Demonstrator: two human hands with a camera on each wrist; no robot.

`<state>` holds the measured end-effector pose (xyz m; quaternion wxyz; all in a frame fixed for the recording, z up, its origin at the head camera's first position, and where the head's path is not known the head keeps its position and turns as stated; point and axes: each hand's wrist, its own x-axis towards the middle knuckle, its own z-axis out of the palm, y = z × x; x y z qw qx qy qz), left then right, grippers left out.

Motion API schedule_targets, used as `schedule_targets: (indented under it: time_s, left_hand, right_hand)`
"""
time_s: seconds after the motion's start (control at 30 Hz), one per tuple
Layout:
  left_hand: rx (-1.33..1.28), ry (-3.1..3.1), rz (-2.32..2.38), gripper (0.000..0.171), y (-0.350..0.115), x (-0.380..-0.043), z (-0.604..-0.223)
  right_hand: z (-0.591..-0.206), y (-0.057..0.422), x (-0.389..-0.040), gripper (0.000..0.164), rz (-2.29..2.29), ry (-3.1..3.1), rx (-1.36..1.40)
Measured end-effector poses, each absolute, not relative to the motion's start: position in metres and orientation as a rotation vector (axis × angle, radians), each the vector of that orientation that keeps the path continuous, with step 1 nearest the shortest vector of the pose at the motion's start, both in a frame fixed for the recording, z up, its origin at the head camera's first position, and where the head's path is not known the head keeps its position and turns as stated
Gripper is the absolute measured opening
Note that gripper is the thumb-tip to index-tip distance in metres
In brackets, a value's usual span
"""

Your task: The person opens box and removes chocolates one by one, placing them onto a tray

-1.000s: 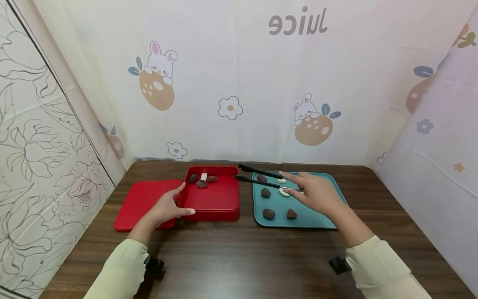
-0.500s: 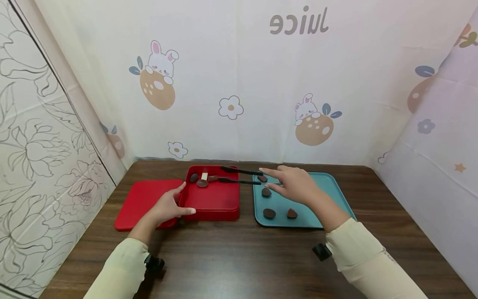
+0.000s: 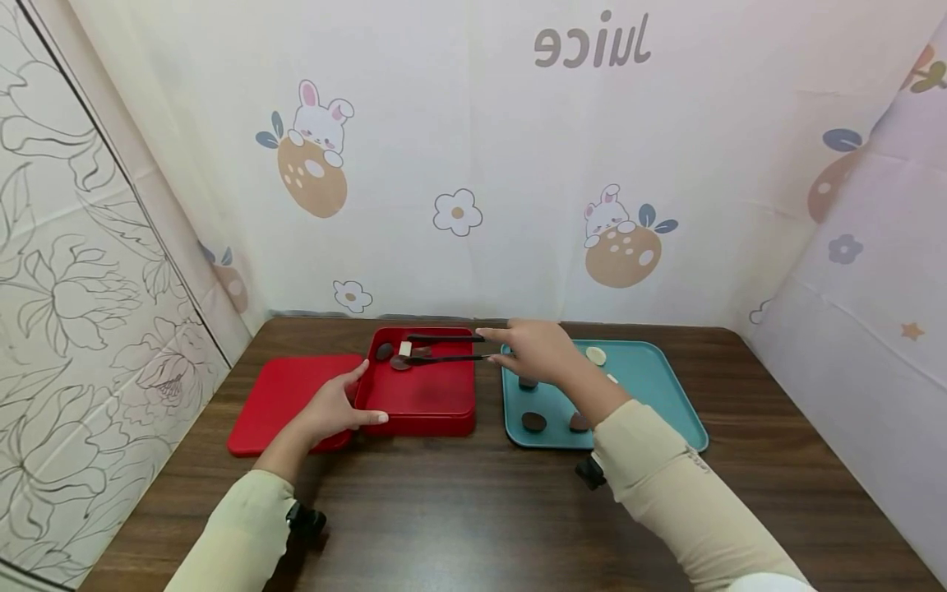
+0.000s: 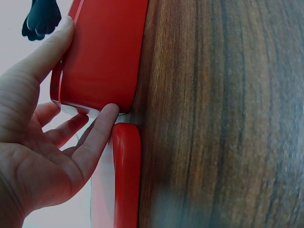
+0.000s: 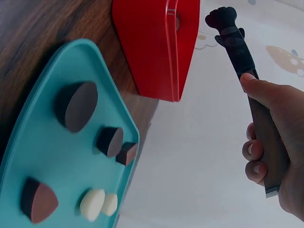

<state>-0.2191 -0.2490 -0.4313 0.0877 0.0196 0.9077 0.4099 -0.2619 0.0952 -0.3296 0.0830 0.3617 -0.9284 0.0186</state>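
Note:
In the head view a red box (image 3: pixel 422 395) stands open, with dark brown chocolates (image 3: pixel 384 352) and a white chocolate (image 3: pixel 405 349) in its back left part. My left hand (image 3: pixel 333 407) rests at its front left corner, thumb on the front wall and fingers along the left side. Black tongs (image 3: pixel 447 358) are in my right hand (image 3: pixel 536 352), which grips them from the right. Their two arms stand apart above the box, around a brown chocolate (image 3: pixel 422 352); contact cannot be told. In the right wrist view thumb and fingers wrap the tongs' handle (image 5: pixel 268 142).
A teal tray (image 3: pixel 658 395) right of the box carries several chocolates, brown (image 5: pixel 81 107) and white (image 5: pixel 92 204). The red lid (image 3: pixel 284 403) lies left of the box, beside my left hand. A patterned curtain (image 3: pixel 459 271) hangs behind the wooden table (image 3: pixel 459 518).
My right hand has carried the tongs left from over the tray until their tips hang over the chocolates in the box. My left hand has stayed in place.

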Motion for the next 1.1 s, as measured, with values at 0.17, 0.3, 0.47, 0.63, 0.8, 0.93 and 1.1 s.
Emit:
schedule_targets:
  time_s: [0.17, 0.3, 0.47, 0.63, 0.8, 0.93, 1.1]
  left_hand:
    - [0.061, 2.706, 1.214, 0.114, -0.249, -0.219, -0.431]
    - [0.067, 2.712, 1.21, 0.114, -0.249, -0.219, -0.431]
    - [0.071, 2.714, 1.203, 0.113, -0.249, -0.219, -0.431]
    - [0.073, 2.713, 1.204, 0.113, -0.249, -0.219, -0.43]
    - [0.073, 2.716, 1.207, 0.112, -0.249, -0.219, -0.43]
    - [0.082, 2.725, 1.207, 0.112, -0.25, -0.219, -0.432]
    - [0.075, 2.721, 1.209, 0.112, -0.251, -0.219, -0.433]
  right_hand:
    - [-0.336, 0.08, -0.274, 0.047, 0.004, -2.829, 1.063]
    - [-0.341, 0.071, -0.282, 0.046, -0.034, -2.859, 1.072]
    - [-0.348, 0.06, -0.291, 0.046, -0.105, -2.86, 1.099]
    - [-0.352, 0.049, -0.295, 0.045, -0.135, -2.874, 1.098]
    - [-0.354, 0.041, -0.297, 0.049, -0.134, -2.946, 1.026]
    - [-0.358, 0.037, -0.298, 0.049, -0.135, -3.007, 1.0]
    - [-0.363, 0.036, -0.299, 0.048, -0.122, -3.047, 0.985]
